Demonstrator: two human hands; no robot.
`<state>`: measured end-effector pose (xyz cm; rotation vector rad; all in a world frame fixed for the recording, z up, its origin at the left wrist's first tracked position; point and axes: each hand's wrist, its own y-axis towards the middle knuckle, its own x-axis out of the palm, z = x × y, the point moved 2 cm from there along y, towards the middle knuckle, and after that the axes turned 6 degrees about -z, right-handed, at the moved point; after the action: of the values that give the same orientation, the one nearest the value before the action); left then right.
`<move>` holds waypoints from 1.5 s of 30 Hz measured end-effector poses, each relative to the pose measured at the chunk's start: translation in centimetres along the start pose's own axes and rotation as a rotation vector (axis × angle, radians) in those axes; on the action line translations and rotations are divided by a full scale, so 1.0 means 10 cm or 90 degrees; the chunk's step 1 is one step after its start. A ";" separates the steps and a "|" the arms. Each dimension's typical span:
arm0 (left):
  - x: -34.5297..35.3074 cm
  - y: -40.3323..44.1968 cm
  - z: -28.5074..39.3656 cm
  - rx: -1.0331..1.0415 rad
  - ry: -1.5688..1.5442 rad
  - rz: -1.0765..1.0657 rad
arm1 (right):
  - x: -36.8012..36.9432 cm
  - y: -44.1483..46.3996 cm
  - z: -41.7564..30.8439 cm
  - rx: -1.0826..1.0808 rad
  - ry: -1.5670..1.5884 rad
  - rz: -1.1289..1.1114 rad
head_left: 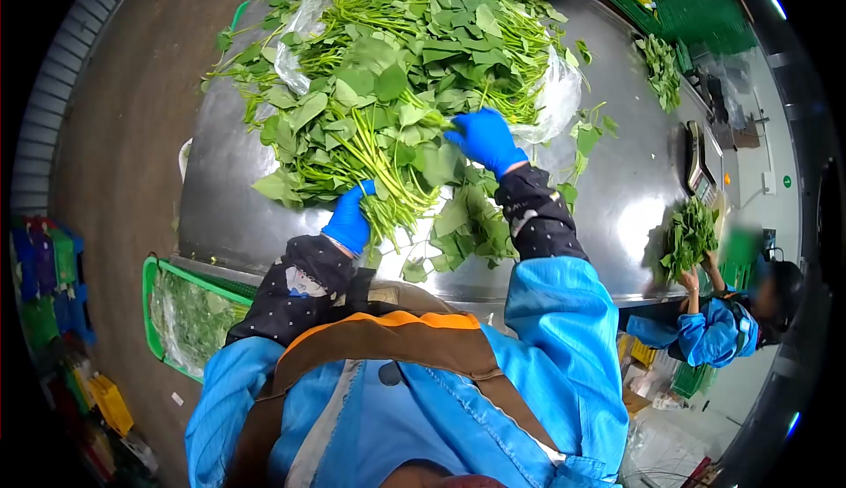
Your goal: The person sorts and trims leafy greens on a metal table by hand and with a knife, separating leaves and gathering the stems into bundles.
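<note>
Holding stems (392, 195) mid-frame: left hand (350, 221), curled round. Right hand (487, 141): can't tell grip. Likely light, bendy; leaves (304, 111) may tear, so grab stems.

A shiny metal table (621, 153) bears heaped leafy green stems (388, 74), clear plastic (561, 96) and a smaller leafy bunch (662, 72).

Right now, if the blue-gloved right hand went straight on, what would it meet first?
Likely the heaped green leafy stems just ahead of the right hand; it may already touch them, depth being unclear.
</note>
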<state>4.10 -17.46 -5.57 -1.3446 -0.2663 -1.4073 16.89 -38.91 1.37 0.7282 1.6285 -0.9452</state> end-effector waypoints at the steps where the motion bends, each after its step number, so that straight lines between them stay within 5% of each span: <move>1: -0.02 -0.03 0.01 -0.008 -0.006 -0.014 | 0.18 -0.07 0.00 -0.019 0.167 0.091; 3: -0.08 -0.07 0.05 -0.021 -0.024 -0.043 | 0.44 -0.23 -0.11 0.029 0.629 -0.083; 8: -0.22 -0.17 -0.11 0.012 0.065 -0.039 | 0.42 -0.68 -1.03 -0.015 0.958 -0.126; 11: -0.16 -0.10 -0.21 -0.071 0.012 -0.047 | 0.51 -0.73 -1.34 0.036 0.660 -0.236; 15: -0.33 -0.19 -0.38 -0.129 -0.074 -0.091 | 0.58 -0.85 -1.48 0.104 0.626 -0.278; 16: -0.37 -0.27 -0.38 -0.069 0.072 -0.119 | 0.70 -0.89 -1.53 0.059 0.782 -0.229; 19: -0.23 -0.40 -0.21 -0.258 -0.175 -0.112 | 0.73 -0.92 -1.71 0.065 0.738 -0.103; 22: -0.29 -0.42 -0.20 -0.095 0.101 -0.242 | 0.81 -0.89 -1.70 0.080 0.750 -0.089; 23: -0.32 -0.42 -0.20 0.032 0.376 -0.273 | 0.77 -0.89 -1.72 0.085 0.800 -0.097; 25: -0.28 -0.47 -0.18 0.094 0.456 -0.254 | 0.79 -0.93 -1.76 0.156 0.764 -0.008; 26: -0.31 -0.29 -0.18 -0.236 -0.068 -0.136 | 0.93 -0.92 -1.76 0.183 0.752 0.022; 30: -0.13 -0.36 -0.11 -0.190 0.039 -0.121 | 0.93 -0.92 -1.61 0.141 0.901 -0.026; 32: -0.30 -0.33 -0.03 -0.354 -0.053 -0.272 | 0.60 -0.92 -1.52 0.091 0.907 -0.045; 34: -0.13 -0.66 0.21 -0.258 0.355 -0.323 | 0.43 -0.96 -1.36 0.065 0.908 -0.096; 36: 0.52 -1.21 0.73 -0.323 0.934 -0.547 | 0.29 -1.01 -1.27 0.032 0.919 -0.124; 38: 1.21 -1.60 0.90 0.308 1.134 -0.622 | 0.22 -1.04 -1.21 -0.030 0.908 -0.220; 39: 1.45 -1.68 0.91 0.477 1.424 -0.564 | 0.19 -1.04 -1.21 -0.056 0.890 -0.295; 41: 1.52 -1.36 0.76 0.647 1.557 -0.590 | -0.04 -1.17 -1.37 -0.110 0.779 -0.299; 43: 1.20 -1.07 0.61 0.478 1.346 -0.615 | -0.14 -1.26 -1.43 -0.195 0.682 -0.340; 44: 1.09 -1.02 0.51 0.138 1.414 -0.601 | -0.16 -1.30 -1.46 -0.203 0.735 -0.442; 45: 1.04 -1.03 0.42 -0.015 1.464 -0.613 | -0.12 -1.33 -1.47 -0.199 0.740 -0.517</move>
<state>1.05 -16.12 9.22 1.1434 0.7500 -2.7122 -1.17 -32.79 7.15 0.3596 3.1656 -0.7697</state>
